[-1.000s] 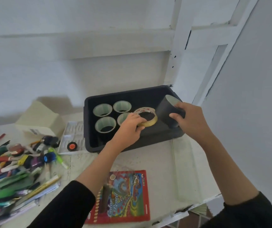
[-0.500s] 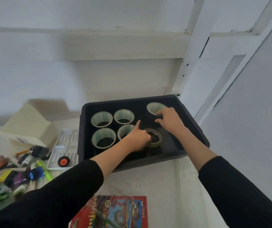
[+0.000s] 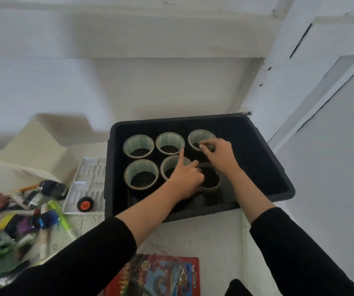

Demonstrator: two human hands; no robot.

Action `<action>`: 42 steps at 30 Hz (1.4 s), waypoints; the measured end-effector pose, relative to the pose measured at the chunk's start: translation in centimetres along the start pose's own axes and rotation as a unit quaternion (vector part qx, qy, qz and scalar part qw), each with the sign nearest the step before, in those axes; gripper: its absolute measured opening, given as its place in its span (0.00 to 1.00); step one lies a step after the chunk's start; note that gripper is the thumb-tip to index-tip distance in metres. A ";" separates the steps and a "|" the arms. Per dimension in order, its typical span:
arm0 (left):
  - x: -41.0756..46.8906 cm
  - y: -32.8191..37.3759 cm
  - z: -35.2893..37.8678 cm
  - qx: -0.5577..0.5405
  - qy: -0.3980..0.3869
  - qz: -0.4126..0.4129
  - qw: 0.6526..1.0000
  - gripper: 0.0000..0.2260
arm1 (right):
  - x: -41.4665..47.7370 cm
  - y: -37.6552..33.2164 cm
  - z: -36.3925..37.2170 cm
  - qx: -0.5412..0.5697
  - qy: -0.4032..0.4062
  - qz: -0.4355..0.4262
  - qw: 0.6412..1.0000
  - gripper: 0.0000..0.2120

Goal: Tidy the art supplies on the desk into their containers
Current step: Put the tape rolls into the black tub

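Note:
A black bin (image 3: 263,154) stands on the white desk and holds several black tape rolls with pale green cores. My right hand (image 3: 221,155) grips the rim of the back right black roll (image 3: 197,137), which stands upright in the bin. My left hand (image 3: 187,178) holds a thin tan tape roll (image 3: 211,180) flat on the bin floor, index finger stretched out over a front roll (image 3: 171,167). Two more rolls (image 3: 138,145) stand at the back and one (image 3: 140,174) at the front left.
A heap of pens and markers (image 3: 11,223) covers the desk's left side. A white paint palette (image 3: 88,182) with a small black-and-orange wheel (image 3: 84,204) lies beside the bin. A cream box (image 3: 32,150) stands behind; a red packet (image 3: 161,276) lies near the front edge.
Both hands moved into the bin. The black roll held by my right hand was set upright at the back right, and the tan roll was lowered flat onto the bin floor.

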State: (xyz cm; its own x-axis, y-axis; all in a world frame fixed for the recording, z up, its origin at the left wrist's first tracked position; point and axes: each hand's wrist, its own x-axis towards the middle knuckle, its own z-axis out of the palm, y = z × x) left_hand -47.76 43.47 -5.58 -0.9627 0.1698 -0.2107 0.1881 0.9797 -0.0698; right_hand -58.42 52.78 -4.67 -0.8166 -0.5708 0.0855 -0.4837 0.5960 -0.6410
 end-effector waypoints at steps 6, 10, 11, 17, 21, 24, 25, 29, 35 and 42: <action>-0.3 -0.1 -0.3 -0.008 0.016 -0.040 0.999 0.14 | 0.4 2.6 -0.1 0.058 0.081 0.118 0.988 0.15; -0.2 0.1 -0.4 -0.035 0.014 -0.066 0.997 0.13 | 0.6 2.5 0.2 0.095 0.050 0.144 0.984 0.17; -0.1 0.1 -0.3 -0.038 0.013 -0.069 0.997 0.13 | 0.6 2.5 0.1 0.097 0.051 0.140 0.984 0.17; 0.3 -0.1 0.0 -0.059 0.001 -0.072 0.996 0.13 | 0.6 3.2 -0.3 0.109 0.030 0.140 0.984 0.15; 0.3 -0.3 0.3 -0.078 0.010 -0.056 0.995 0.13 | 0.7 2.8 -0.3 0.127 0.035 0.155 0.979 0.15; 0.2 -0.9 0.3 -0.131 0.014 -0.033 0.991 0.16 | 0.6 2.3 -0.6 0.132 0.058 0.189 0.971 0.15; 0.1 -1.2 0.2 -0.158 0.016 -0.025 0.987 0.16 | 0.6 2.1 -0.6 0.143 0.064 0.197 0.968 0.16; -1.3 -2.7 -1.2 -0.350 0.088 0.004 0.932 0.10 | -0.9 0.1 -2.0 0.219 0.099 0.190 0.952 0.13; -7.4 -3.6 -3.3 -0.506 0.302 -0.100 0.802 0.09 | -9.6 -4.2 -4.2 0.379 0.149 0.124 0.905 0.11; -14.8 0.8 -1.3 -0.501 0.421 -0.182 0.734 0.12 | -17.7 -7.0 -1.3 0.435 0.114 0.104 0.887 0.11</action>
State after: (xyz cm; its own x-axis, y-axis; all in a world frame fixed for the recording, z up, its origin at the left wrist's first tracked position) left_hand -33.61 41.91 -1.26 -0.7723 -0.5305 0.3496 0.0560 0.4912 0.8692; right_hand -41.01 59.43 -0.71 -0.9500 -0.3120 -0.0157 0.0306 -0.0429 -0.9986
